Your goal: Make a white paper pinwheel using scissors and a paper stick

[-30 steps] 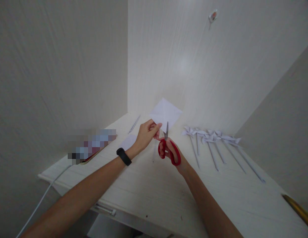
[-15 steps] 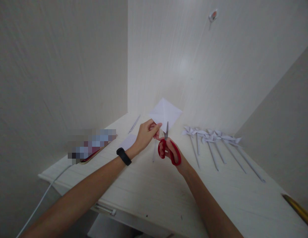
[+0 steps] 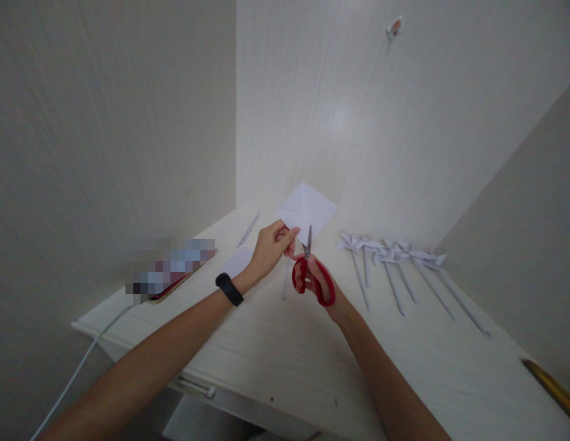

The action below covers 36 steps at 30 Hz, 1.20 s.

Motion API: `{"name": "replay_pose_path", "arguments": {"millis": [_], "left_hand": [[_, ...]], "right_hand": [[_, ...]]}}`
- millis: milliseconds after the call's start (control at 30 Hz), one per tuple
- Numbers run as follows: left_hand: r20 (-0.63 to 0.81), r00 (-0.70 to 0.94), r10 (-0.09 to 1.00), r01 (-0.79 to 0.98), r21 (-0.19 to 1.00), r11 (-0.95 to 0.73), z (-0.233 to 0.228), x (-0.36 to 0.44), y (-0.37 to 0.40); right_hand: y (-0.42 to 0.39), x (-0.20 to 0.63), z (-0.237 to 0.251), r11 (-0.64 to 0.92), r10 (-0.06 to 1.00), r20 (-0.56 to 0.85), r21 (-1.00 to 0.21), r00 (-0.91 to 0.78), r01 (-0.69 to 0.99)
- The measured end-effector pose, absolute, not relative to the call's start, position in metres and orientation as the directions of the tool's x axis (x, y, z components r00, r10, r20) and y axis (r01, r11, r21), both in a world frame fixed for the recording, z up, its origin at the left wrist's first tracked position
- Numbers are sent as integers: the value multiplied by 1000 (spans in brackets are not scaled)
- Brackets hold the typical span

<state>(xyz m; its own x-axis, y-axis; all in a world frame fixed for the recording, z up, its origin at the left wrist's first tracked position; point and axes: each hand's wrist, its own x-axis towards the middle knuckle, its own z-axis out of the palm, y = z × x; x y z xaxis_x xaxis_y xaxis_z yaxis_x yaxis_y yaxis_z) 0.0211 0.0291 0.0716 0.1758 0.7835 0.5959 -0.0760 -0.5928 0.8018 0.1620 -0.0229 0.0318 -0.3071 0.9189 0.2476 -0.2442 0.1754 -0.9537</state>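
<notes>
White paper square (image 3: 305, 208), above the desk (image 3: 275, 343) at 12 o'clock, is pinched by left hand (image 3: 270, 248); right hand (image 3: 322, 283) grips red scissors (image 3: 311, 275), cutting inward. The cut probably needs a steady paper hold.

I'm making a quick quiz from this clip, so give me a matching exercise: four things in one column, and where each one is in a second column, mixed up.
Things:
1. scissors
2. white paper square
3. black wristband
4. paper pinwheels

Places:
a. on the left wrist
b. lying in a row on the table, to the right
c. in the right hand
d. pinched by the left hand

Pairs: 1-c, 2-d, 3-a, 4-b
</notes>
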Motion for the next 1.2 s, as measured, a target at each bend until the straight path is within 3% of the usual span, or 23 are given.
{"name": "replay_pose_path", "arguments": {"millis": [867, 1200], "left_hand": [[582, 199, 788, -131, 813, -568, 76, 21, 26], [580, 205, 789, -135, 815, -564, 77, 21, 25]], "right_hand": [[-24, 161, 32, 199, 920, 274, -942, -278, -270], [-28, 158, 40, 165, 944, 225, -956, -243, -243]]}}
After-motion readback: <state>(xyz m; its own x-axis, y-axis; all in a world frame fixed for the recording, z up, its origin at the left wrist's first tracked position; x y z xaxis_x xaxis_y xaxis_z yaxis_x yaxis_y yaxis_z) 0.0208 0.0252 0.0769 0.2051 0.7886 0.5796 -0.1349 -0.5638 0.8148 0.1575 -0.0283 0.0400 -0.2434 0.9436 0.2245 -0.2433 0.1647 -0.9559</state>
